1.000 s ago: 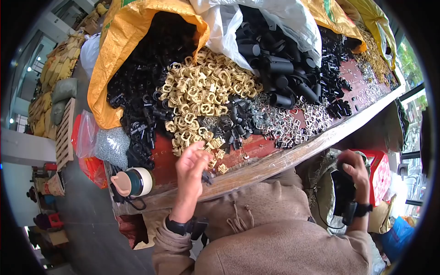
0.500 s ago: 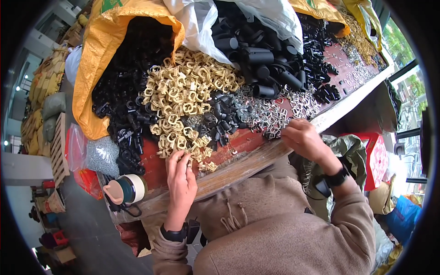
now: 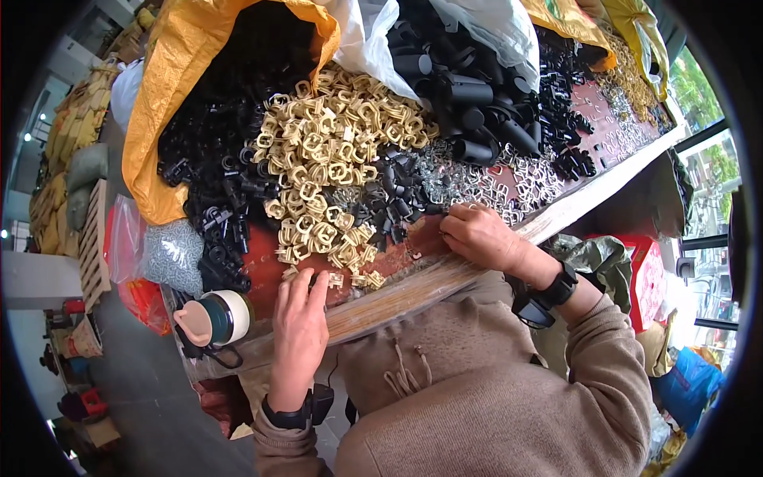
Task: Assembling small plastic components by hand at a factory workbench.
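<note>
My left hand [image 3: 300,322] rests at the table's front edge with its fingers stretched and a little apart. Just beyond its fingertips lie a few loose beige plastic clips [image 3: 368,279], at the front of a large heap of the same clips [image 3: 318,151]. My right hand [image 3: 482,237] is over the wooden edge strip, fingers curled and pressed together. What they hold, if anything, is hidden. Beside it are small black plastic pieces [image 3: 395,195] and silvery U-shaped metal parts [image 3: 520,176]. Both wrists wear black bands.
Black moulded parts [image 3: 222,191] spill from an orange sack [image 3: 147,143] on the left. Black cylinders [image 3: 469,91] come from a white sack [image 3: 366,40]. A lidded cup [image 3: 226,316] stands at the left corner, beside a bag of small grey parts [image 3: 173,256]. A wooden strip [image 3: 397,304] edges the red table.
My right hand has moved left and slightly nearer, away from the metal parts. My left hand has shifted slightly left and back, its fingers spreading. The view has also shifted a little.
</note>
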Available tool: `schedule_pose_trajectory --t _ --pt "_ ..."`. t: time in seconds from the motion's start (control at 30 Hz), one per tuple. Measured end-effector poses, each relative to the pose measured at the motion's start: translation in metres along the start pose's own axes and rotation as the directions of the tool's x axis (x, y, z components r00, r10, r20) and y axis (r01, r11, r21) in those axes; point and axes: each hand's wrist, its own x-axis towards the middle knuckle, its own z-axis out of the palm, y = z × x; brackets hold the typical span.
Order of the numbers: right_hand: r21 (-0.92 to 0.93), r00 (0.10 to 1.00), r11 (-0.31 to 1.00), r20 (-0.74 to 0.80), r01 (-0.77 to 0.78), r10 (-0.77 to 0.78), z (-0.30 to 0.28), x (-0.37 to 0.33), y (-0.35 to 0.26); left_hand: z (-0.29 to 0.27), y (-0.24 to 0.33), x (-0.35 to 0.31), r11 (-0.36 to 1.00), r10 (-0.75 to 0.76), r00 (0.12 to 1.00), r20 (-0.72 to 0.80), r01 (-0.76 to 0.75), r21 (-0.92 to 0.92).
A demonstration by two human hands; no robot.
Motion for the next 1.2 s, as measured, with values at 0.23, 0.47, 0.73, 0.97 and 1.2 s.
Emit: schedule_pose_trajectory --t 0.23,0.47,0.73,0.97,1.2 --pt "-0.024 0.999 0.999 -0.023 0.049 -0.049 0.003 0.0 0.0 -0.011 -0.008 0.003 0.999 -0.046 0.993 0.105 0.045 0.004" --pt "-0.094 0.993 0.99 -0.031 0.109 -0.112 0.004 0.0 0.001 -0.007 -0.023 -0.003 0.992 0.01 0.997 0.08 0.0 -0.124" --pt "-0.09 0.989 0.99 -0.091 0.108 -0.117 0.011 -0.002 0.004 -0.004 -0.026 -0.001 0.996 0.079 0.993 0.086 -0.076 -0.037" --pt "0.201 0.994 0.978 -0.102 0.052 -0.032 -0.003 0.002 -0.014 0.009 -0.027 -0.002 0.785 -0.113 0.99 0.085 0.141 -0.604" --pt "0.503 0.987 0.85 -0.113 0.155 -0.113 -0.011 0.026 -0.058 0.035 0.0 0.02 -0.204 -0.087 0.924 0.373 0.35 -0.914"
